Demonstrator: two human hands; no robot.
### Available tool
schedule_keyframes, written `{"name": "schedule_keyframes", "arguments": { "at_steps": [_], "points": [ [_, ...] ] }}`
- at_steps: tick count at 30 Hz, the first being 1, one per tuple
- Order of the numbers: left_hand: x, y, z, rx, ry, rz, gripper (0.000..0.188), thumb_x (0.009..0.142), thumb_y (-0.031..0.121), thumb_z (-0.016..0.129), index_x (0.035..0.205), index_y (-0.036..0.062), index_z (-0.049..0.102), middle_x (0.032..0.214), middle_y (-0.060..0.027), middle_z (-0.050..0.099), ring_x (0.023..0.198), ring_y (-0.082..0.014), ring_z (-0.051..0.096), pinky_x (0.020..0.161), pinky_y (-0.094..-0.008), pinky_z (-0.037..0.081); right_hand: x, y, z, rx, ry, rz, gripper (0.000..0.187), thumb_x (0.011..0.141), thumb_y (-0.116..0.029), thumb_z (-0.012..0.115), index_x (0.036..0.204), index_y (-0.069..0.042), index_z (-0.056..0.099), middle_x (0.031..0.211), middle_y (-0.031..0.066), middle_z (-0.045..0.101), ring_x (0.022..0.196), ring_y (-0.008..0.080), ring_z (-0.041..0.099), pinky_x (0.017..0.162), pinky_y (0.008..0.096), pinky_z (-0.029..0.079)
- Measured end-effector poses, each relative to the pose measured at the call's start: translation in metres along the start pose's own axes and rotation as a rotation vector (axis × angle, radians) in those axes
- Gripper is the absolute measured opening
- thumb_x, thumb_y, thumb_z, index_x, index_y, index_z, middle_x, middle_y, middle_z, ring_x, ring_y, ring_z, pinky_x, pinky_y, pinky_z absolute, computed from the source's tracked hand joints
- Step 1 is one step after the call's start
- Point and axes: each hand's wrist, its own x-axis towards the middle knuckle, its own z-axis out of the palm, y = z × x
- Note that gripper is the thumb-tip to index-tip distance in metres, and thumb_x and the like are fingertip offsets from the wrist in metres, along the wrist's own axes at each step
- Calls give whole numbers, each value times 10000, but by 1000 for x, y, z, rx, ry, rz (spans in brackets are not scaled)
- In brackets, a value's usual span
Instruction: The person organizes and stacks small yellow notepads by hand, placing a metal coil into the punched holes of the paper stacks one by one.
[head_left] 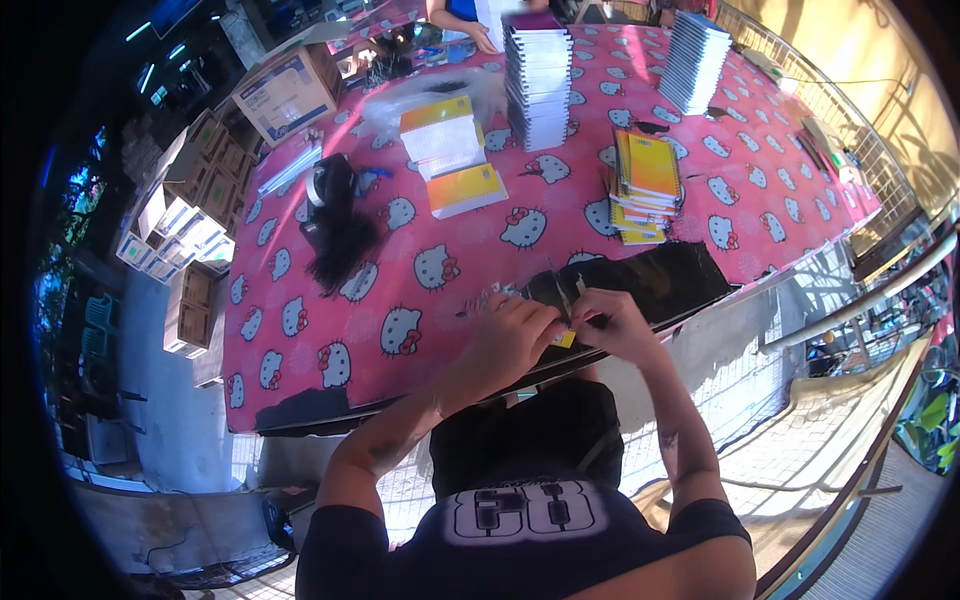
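Note:
At the near edge of the table, my left hand (515, 335) and my right hand (615, 325) almost meet, both with closed fingers. A small yellow piece (564, 339) shows between them, mostly hidden by the fingers, so its kind cannot be made out. A thin pale strip (579, 286) rises beside my right fingertips. Both hands are over a black sheet (670, 283) along the table's edge. Just beyond the right hand lies a fanned pile of yellow spiral notebooks (648, 170).
The pink cartoon-print tablecloth (400, 270) bears tall notebook stacks (538, 95) (692, 65), an opened yellow-and-white box (445, 150), clear plastic (385, 105), a black tape dispenser (330, 185) and a black-bristled brush (345, 250). Cardboard boxes (290, 95) stand left. Across the table is another person's hand (484, 40).

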Motion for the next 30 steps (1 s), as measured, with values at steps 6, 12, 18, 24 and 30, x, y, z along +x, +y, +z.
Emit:
{"name": "schedule_keyframes", "arguments": {
  "at_steps": [6,12,18,24,30],
  "points": [
    [-4,9,-20,26,-30,-130,204,872,122,706,1059,52,662,902,-118,679,870,-312,683,761,-419,536,1,-39,31,-192,335,123,248,819,-102,746,1043,-36,663,1000,119,649,878,259,684,736,340,562],
    [80,39,-59,-247,168,-53,254,897,59,678,1145,51,626,983,-146,672,872,-322,688,712,-397,549,-2,-54,7,206,320,-110,763,981,-366,637,1586,-150,225,1495,138,370,1246,298,568,933,441,544],
    [178,-3,-22,-89,408,526,257,818,-13,673,1059,35,597,1025,-111,661,1034,-331,661,1028,-512,470,40,-65,-99,1000,514,-32,599,1029,-281,570,1527,-61,321,1358,149,577,1133,302,656,884,494,603],
    [253,-79,74,-145,221,414,268,831,-42,643,1082,45,606,1213,-128,640,1255,-327,589,1133,-533,377,104,53,-173,-246,641,136,353,918,-85,689,1254,15,652,1143,132,709,1048,248,681,931,364,526],
    [229,-88,41,-76,499,358,299,823,-51,626,1110,29,604,1306,-168,596,1235,-344,586,1048,-484,460,107,30,-136,-904,748,118,356,863,-83,701,1210,-13,667,1206,195,636,1174,353,596,1011,440,456]
  ]
}}
